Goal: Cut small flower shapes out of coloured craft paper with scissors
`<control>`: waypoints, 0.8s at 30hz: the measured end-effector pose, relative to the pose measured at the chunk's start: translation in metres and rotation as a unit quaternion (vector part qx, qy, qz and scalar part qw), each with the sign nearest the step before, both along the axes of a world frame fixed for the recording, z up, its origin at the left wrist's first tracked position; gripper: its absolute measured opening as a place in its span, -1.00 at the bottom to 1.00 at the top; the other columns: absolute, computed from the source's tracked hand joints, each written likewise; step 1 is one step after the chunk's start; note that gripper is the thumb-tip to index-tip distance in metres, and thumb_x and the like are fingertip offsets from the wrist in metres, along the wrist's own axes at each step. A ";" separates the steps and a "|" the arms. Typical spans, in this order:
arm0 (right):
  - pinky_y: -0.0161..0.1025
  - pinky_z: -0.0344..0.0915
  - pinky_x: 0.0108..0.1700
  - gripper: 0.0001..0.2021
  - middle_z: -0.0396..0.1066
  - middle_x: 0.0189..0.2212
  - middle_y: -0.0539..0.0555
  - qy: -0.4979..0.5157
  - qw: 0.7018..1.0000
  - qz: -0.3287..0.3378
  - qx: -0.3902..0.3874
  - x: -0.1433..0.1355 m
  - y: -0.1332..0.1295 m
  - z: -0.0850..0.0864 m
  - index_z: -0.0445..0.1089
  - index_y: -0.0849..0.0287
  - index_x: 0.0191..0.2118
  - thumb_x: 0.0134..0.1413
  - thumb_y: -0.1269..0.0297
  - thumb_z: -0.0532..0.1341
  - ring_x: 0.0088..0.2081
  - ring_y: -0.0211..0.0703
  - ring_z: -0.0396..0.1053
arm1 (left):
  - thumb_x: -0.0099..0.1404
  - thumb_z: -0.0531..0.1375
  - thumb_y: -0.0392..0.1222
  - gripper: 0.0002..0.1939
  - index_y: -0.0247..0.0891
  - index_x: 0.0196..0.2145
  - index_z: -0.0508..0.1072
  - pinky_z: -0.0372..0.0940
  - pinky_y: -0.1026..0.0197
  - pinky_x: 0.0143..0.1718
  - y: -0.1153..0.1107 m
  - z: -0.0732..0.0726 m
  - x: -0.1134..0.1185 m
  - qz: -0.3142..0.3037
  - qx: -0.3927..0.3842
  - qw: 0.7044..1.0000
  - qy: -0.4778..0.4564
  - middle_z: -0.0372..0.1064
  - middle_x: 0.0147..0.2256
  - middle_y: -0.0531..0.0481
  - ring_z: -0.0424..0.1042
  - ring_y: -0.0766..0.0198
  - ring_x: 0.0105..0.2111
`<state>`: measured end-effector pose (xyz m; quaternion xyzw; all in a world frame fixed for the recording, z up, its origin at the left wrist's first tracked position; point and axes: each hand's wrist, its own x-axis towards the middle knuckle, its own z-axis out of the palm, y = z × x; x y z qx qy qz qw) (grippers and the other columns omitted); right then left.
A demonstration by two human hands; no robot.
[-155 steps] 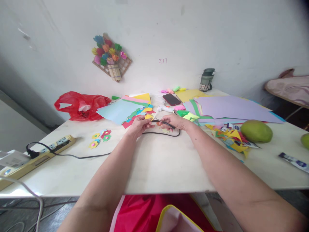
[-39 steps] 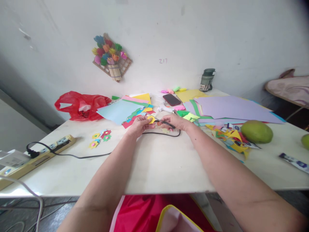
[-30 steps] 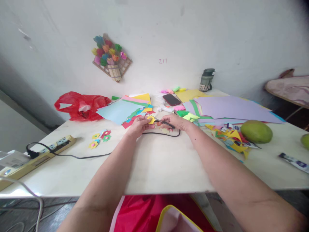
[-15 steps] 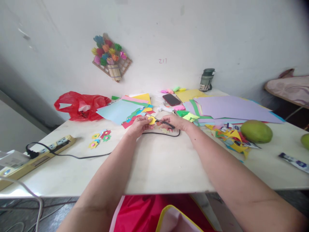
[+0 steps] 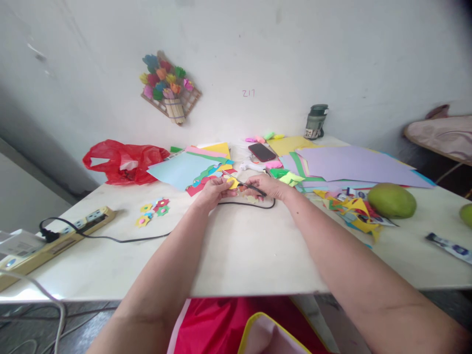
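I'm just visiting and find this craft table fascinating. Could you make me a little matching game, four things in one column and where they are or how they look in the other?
Things:
1. scissors
2. yellow paper piece
3. bottle
4. plastic bag

Places or looks:
A. greyish green, standing
B. in the right hand
C. red and crumpled
D. between the fingers of the left hand

Pairs: 1-B, 2-D, 3-A, 4-C

There are two hands (image 5: 216, 191), one pair of scissors (image 5: 255, 189) and one yellow paper piece (image 5: 232, 183). The surface (image 5: 258, 255) holds one phone (image 5: 262, 152), one red bag (image 5: 142, 158), one bottle (image 5: 316, 123), one power strip (image 5: 65, 241) and two big green fruits (image 5: 392, 200).
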<state>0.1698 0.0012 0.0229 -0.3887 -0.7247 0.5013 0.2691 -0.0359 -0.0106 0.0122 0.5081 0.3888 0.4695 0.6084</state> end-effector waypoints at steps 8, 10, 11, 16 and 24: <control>-0.44 0.14 -0.71 -0.84 0.26 -0.68 -0.11 -0.005 1.000 -0.009 0.002 0.001 -0.002 0.002 0.37 0.27 -0.35 -0.06 0.32 0.30 -0.72 -0.42 0.15 | -0.06 0.40 -0.21 -0.71 -0.33 -0.51 0.34 0.38 0.31 -0.42 -0.002 0.003 0.002 0.021 0.007 1.000 -0.020 0.45 -0.52 0.02 0.46 0.35 -0.56; -0.45 0.14 -0.71 -0.86 0.27 -0.68 -0.11 -0.006 1.000 -0.010 -0.002 0.001 -0.003 0.003 0.37 0.27 -0.35 -0.05 0.33 0.30 -0.71 -0.43 0.15 | -0.04 0.38 -0.23 -0.73 -0.33 -0.50 0.34 0.40 0.29 -0.38 -0.002 0.003 0.002 0.024 0.006 0.999 -0.024 0.46 -0.50 0.01 0.47 0.34 -0.54; -0.45 0.13 -0.71 -0.86 0.26 -0.68 -0.12 -0.006 1.000 -0.011 -0.004 0.001 -0.004 0.004 0.37 0.27 -0.35 -0.05 0.33 0.30 -0.72 -0.44 0.14 | -0.03 0.38 -0.24 -0.75 -0.33 -0.49 0.35 0.41 0.28 -0.36 -0.003 0.004 0.002 0.023 0.005 0.999 -0.025 0.46 -0.49 0.00 0.49 0.33 -0.52; -0.47 0.13 -0.72 -0.87 0.25 -0.69 -0.12 -0.005 1.000 -0.011 -0.008 0.000 -0.004 0.004 0.37 0.26 -0.38 -0.05 0.33 0.31 -0.72 -0.46 0.13 | -0.01 0.35 -0.27 -0.79 -0.33 -0.49 0.35 0.42 0.26 -0.34 -0.004 0.005 0.003 0.024 -0.005 0.999 -0.031 0.49 -0.48 -0.06 0.51 0.28 -0.49; -0.46 0.14 -0.71 -0.86 0.22 -0.72 -0.13 -0.005 1.000 -0.011 -0.007 0.001 -0.004 0.005 0.37 0.26 -0.39 -0.07 0.33 0.32 -0.72 -0.44 0.14 | 0.02 0.35 -0.26 -0.78 -0.32 -0.46 0.35 0.41 0.25 -0.38 -0.003 0.004 0.001 0.018 -0.011 0.999 -0.028 0.47 -0.52 -0.05 0.50 0.26 -0.51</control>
